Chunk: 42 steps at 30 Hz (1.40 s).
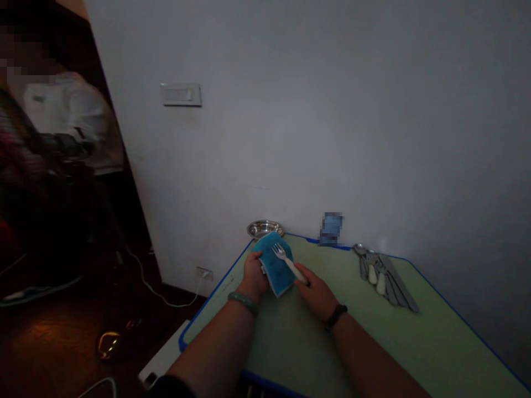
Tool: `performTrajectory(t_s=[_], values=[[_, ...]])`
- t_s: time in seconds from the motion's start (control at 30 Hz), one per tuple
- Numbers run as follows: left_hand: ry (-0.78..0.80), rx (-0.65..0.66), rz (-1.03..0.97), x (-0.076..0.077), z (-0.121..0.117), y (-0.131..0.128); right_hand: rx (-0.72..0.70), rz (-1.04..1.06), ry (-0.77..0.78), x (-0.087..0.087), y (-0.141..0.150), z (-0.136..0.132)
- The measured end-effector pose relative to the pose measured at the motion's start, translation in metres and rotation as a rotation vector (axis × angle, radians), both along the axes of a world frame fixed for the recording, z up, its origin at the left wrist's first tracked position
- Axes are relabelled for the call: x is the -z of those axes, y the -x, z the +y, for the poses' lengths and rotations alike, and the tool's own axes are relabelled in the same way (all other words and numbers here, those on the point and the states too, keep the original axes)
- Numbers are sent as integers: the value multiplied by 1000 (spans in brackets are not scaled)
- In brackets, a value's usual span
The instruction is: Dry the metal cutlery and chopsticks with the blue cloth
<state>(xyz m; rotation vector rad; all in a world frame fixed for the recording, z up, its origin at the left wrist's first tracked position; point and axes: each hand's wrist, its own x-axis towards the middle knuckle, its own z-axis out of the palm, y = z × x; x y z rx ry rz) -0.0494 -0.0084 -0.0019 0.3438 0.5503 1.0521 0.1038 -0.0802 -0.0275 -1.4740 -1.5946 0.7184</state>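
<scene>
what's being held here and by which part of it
The right hand grips a white-handled metal fork by its handle end, tines over a blue cloth, which the left hand holds by its side edge.

Green tabletop with blue edging (373,337): steel bowl (265,228) at far edge beyond the left hand (254,275); blurred blue item (331,228) at far edge; spoons (369,264) and table knives (397,283) lying grouped right of the right hand (317,293).

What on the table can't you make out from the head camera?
Head view, all:
- blue object: blurred, kind unclear
- fork: handle end hidden by the right hand
- bowl: front hidden by the blue cloth
- white bit by the left hand: too small to tell
</scene>
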Motion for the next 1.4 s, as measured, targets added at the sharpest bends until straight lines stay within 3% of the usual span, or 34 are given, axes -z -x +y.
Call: performTrajectory(t_s=[0.4,0.67,1.0,1.4], values=[[-7,65,-23,4,1,0,-17,9,-8,2,-1,0],[5,127,-46,-4,-5,-1,-40,-20,-16,-1,0,-1],[19,254,-136,4,-2,-1,-7,-49,-42,3,-1,0],[10,240,-103,5,-2,-2,-6,-55,-31,2,-1,1]])
